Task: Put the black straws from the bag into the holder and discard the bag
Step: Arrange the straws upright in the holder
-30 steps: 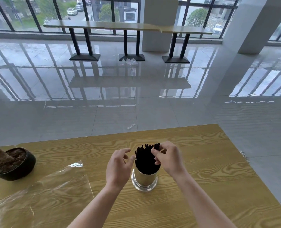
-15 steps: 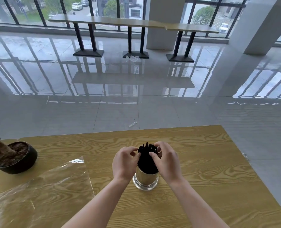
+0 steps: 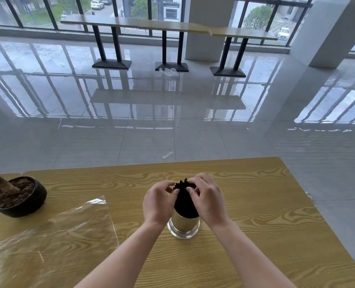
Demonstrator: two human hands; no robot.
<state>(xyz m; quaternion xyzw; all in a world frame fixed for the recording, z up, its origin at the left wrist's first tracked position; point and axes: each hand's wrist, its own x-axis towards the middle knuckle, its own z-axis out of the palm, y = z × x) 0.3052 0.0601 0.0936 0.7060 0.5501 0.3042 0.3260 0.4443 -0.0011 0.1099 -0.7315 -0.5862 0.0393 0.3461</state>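
The bundle of black plastic straws (image 3: 185, 202) stood upright in the shiny cylindrical metal holder (image 3: 183, 226), which sat near the middle of the yellow wood-grain bench (image 3: 265, 204). The left hand (image 3: 159, 201) and the right hand (image 3: 208, 201) flanked the bundle. Each had its fingers curled in and pinching the straw tops, meeting the black ends from either side.

The step in hand looked like gathering and levelling the bundle so that it sat neatly in the holder. To do that well, I judged that the pressure should be light and even from both sides. The straws were thin and would bend or splay if squeezed hard. The holder was tall and narrow, so a sideways push near the top could tip it. Pressing straight down on the proud ends while one hand steadied the rim seemed the safer course. A few tips stood higher than the rest at the far side and would want tapping down.

The clear crinkled plastic bag (image 3: 47, 242) lay flat and seemingly empty on the bench to the left, well apart from the holder and not yet discarded. Beyond it stood a dark round pot (image 3: 18, 197) of soil.

No brand, label or writing could be read on the holder, the bag or the straws.
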